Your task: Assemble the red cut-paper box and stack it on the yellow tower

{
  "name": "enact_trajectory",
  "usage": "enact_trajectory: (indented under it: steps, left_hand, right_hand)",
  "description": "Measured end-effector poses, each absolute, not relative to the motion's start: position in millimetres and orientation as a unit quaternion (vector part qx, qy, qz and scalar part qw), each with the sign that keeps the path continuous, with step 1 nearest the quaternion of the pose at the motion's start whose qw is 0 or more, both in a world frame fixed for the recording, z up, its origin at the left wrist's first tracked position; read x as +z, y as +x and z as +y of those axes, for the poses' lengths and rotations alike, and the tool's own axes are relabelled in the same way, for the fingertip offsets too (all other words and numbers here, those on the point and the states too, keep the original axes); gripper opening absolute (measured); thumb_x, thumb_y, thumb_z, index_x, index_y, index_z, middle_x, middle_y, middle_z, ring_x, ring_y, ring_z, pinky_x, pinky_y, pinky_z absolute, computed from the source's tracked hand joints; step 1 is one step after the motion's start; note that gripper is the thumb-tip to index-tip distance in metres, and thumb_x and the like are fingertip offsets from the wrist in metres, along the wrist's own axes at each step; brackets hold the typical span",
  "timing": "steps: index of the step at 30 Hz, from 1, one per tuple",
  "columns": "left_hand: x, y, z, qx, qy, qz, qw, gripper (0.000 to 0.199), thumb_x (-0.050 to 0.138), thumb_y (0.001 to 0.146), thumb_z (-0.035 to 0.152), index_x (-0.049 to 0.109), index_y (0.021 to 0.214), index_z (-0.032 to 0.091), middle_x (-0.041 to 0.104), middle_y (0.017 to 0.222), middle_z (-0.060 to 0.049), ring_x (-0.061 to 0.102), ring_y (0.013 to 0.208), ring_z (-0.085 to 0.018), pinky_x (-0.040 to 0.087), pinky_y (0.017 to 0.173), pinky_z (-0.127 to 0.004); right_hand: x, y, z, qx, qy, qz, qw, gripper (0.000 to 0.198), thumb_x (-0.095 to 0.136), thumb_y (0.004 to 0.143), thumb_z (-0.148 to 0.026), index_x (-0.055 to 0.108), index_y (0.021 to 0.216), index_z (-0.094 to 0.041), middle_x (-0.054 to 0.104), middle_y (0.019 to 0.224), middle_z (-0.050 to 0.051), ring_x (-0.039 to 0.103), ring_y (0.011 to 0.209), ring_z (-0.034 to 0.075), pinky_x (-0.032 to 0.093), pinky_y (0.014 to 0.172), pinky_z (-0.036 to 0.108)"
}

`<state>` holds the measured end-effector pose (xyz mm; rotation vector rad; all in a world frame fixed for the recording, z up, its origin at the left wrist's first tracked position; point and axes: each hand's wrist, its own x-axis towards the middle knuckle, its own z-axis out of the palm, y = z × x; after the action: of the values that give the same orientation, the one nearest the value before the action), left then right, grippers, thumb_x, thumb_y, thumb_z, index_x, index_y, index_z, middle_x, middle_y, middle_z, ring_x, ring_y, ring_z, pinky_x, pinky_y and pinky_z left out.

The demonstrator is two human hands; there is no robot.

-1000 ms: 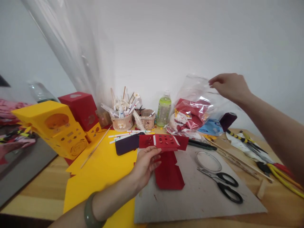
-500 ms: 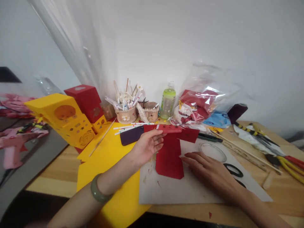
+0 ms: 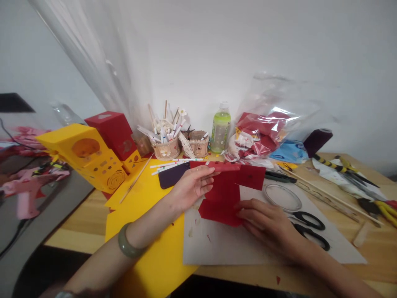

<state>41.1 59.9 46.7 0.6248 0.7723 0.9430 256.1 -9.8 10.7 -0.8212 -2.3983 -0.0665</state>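
Observation:
A red cardstock cutout [image 3: 225,188] with fold flaps is held up over a white sheet [image 3: 217,250]. My left hand [image 3: 194,186], a green bangle on its wrist, pinches the cutout's upper edge between thumb and fingers. At the lower right of the same piece, my right hand [image 3: 266,221] has its fingers closed on the edge of the bottom panel, which is bent up along a crease. Its fingertips are partly hidden behind the card. Black-handled scissors [image 3: 310,225] lie just right of my right hand, beside a clear tape roll [image 3: 283,197].
Yellow cardstock [image 3: 149,256] lies at left, under yellow and red paper boxes [image 3: 102,161]. Behind are a pen basket [image 3: 166,150], a green bottle [image 3: 221,128] and a plastic bag [image 3: 260,132]. A pink glue gun [image 3: 26,196] rests far left; pliers [image 3: 356,178] lie right.
My right hand has closed on the cutout's lower panel, which now bends upward at its crease. My left hand keeps its hold. The view has shifted slightly.

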Motion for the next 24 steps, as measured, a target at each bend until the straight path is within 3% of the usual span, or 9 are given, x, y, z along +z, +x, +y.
enact_trajectory:
  steps: [4,10,20,24]
  left_hand:
    - [45.2,44.9,60.7,0.445,0.340,0.369,0.742,0.013,0.077,0.061,0.011,0.064,0.060,0.013,0.065,0.058,0.001,0.059,0.052,-0.006,0.044,0.052,-0.016]
    - [37.9,50.8,61.5,0.462,0.358,0.389,0.712,0.011,0.079,0.057,0.014,0.070,0.064,0.012,0.067,0.058,0.000,0.055,0.046,-0.007,0.038,0.047,-0.019]
    - [30.7,52.8,59.7,0.481,0.318,0.382,0.722,0.016,0.082,0.050,0.013,0.070,0.061,0.012,0.069,0.060,-0.001,0.060,0.053,-0.008,0.045,0.056,-0.019]
    - [30.0,53.2,57.2,0.476,0.307,0.371,0.736,0.016,0.082,0.049,0.011,0.069,0.059,0.011,0.069,0.060,-0.002,0.061,0.053,-0.008,0.047,0.057,-0.018]
  right_hand:
    - [24.6,247.3,-2.4,0.140,-0.435,-0.783,0.423,0.004,0.056,0.086,-0.022,0.059,0.083,-0.021,0.066,0.068,0.000,0.062,0.057,0.012,0.048,0.050,0.021]
    - [37.7,230.3,8.6,0.316,-0.543,-0.601,0.494,0.022,0.061,0.077,-0.041,0.058,0.069,-0.020,0.052,0.052,-0.004,0.046,0.043,0.010,0.035,0.039,0.021]
    - [31.5,231.9,8.3,0.349,-0.588,-0.571,0.455,0.028,0.060,0.075,-0.046,0.054,0.063,-0.021,0.046,0.051,-0.004,0.038,0.046,0.010,0.028,0.044,0.023]
    - [28.9,232.7,8.6,0.323,-0.571,-0.592,0.467,0.028,0.063,0.074,-0.047,0.058,0.065,-0.021,0.053,0.058,-0.002,0.046,0.053,0.013,0.034,0.049,0.025]
